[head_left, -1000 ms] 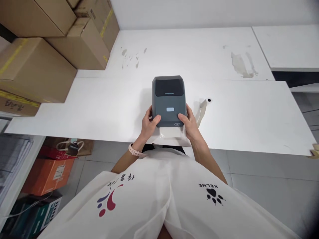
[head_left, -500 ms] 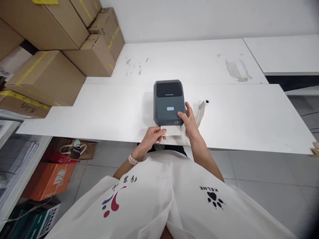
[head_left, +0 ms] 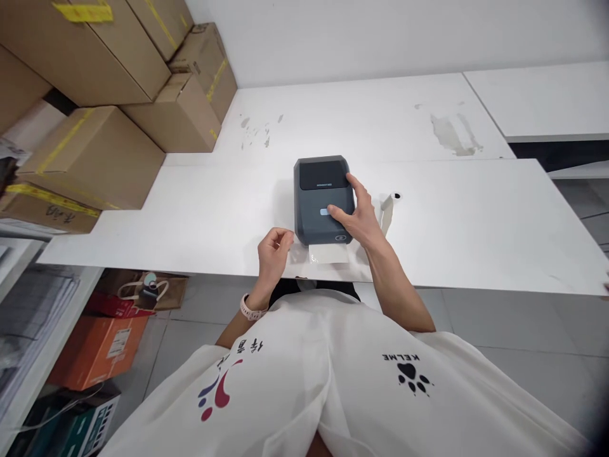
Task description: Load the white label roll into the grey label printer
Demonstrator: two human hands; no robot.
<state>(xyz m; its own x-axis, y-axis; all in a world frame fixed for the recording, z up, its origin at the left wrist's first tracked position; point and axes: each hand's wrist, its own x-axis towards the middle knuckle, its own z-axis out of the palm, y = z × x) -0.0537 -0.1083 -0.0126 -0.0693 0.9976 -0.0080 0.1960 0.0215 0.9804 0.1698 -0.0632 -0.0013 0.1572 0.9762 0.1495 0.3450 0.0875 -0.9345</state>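
Note:
A dark grey label printer (head_left: 314, 225) stands on the white table, with a blank white label (head_left: 328, 254) sticking out of its front slot. My right hand (head_left: 359, 219) grips the printer's right side, thumb by the small light button (head_left: 325, 212) on top and fingers along the edge. My left hand (head_left: 275, 254) is just left of the printer's front corner, off the label, its fingers curled together; whatever they may hold is hidden. To the right of the printer lies a small paper roll (head_left: 396, 197) with its strip (head_left: 386, 217) unrolled toward me.
Cardboard boxes (head_left: 95, 155) with yellow tape are stacked at the table's left end. The white table (head_left: 466, 228) ends close to my body. Below it on the left are an orange box (head_left: 98, 349) and a paper bag (head_left: 174, 291). A pale wall (head_left: 356, 38) closes the back.
My left hand has let go of the label and moved left. My right hand has slid up the printer, its thumb now at the light button.

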